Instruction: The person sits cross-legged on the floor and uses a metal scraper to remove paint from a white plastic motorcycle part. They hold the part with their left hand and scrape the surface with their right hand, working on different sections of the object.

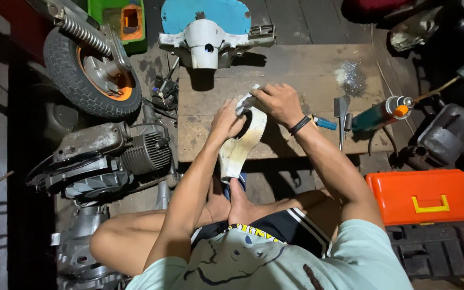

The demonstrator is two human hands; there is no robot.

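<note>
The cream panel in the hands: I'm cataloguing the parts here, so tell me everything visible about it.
The cream panel is a curved, elongated piece, yellowish-white and scuffed, seemingly painted metal or plastic, with a dark round cut-out near its upper end. It stands tilted over the wooden board's near edge, its lower end braced between the person's feet. The left hand grips its upper left edge; the right hand presses a white cloth on its top.

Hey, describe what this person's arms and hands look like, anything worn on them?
Both arms are bare from the short sleeves of a pale mint T-shirt down. The right hand has a dark band around its wrist. The left hand shows no band, watch or glove. No rings can be made out on either hand.
</note>
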